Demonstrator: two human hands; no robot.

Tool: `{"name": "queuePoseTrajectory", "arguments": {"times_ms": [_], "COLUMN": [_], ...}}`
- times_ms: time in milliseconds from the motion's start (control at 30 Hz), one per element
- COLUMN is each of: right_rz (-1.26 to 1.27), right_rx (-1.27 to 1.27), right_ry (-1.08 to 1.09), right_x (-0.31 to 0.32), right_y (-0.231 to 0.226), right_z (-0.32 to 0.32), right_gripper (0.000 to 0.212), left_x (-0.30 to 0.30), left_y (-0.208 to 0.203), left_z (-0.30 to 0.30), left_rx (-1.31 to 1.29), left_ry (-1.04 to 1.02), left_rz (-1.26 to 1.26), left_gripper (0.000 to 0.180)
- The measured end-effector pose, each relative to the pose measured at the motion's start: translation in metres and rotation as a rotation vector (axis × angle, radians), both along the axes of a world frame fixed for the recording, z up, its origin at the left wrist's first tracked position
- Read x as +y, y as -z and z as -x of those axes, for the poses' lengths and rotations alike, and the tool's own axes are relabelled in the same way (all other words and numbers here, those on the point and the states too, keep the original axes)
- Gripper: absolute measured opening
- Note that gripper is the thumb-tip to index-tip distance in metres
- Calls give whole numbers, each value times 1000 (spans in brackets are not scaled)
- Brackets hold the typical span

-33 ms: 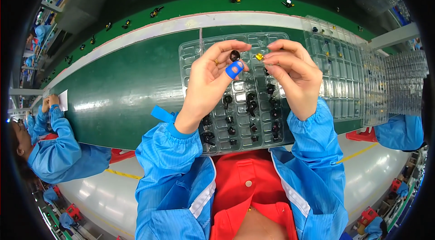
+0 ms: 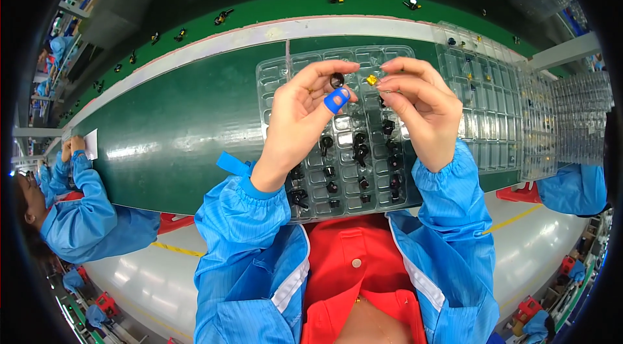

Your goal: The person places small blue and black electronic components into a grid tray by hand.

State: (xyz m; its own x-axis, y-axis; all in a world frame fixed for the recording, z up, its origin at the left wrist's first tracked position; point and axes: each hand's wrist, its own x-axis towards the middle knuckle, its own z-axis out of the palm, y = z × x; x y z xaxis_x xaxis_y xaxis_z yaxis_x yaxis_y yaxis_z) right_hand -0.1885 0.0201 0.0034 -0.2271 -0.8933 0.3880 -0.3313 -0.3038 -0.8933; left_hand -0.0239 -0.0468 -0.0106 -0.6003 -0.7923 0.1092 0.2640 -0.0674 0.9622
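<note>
My left hand, a blue cover on its thumb, curls round a small black round part with a hollow, cup-like end. Opposite it, my right hand pinches a small shiny yellow part at its fingertips. A narrow gap separates the two parts. Below both hands lies a clear plastic tray with many pockets. Several small black parts sit in the pockets nearer to me; my hands hide some of the tray.
The green table extends left. More clear trays lie at the right beside a tall tray stack. Beyond a pale rail, a green belt carries scattered small parts. A co-worker in blue sits at left.
The black part has tilted slightly in my left fingers, and the yellow part has turned a little in my right. Both hands stay almost in place.
</note>
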Motion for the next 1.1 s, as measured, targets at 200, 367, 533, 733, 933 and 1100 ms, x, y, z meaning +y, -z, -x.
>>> {"name": "queuePoseTrajectory", "arguments": {"times_ms": [200, 367, 533, 733, 933, 1100], "right_rz": [-197, -295, -260, -305, -358, -504], "right_rx": [-139, -410, -223, -351, -443, -553], "right_ry": [-94, -179, -218, -170, -236, -345], "right_x": [1, 3, 1, 2, 2, -2], "right_y": [1, 4, 5, 3, 6, 7], "right_z": [-2, -1, 0, -2, -1, 4], "right_gripper": [14, 14, 18, 18, 11, 12], "left_x": [2, 5, 4, 7, 8, 10], "left_y": [0, 4, 4, 1, 10, 12], "left_z": [2, 2, 4, 4, 5, 7], "left_rx": [-60, -116, -183, -99, -195, -264], "left_ry": [-90, -130, -123, -140, -169, -239], "left_rz": [15, 14, 44, -136, -45, 100], "left_gripper": [36, 34, 26, 30, 26, 21]}}
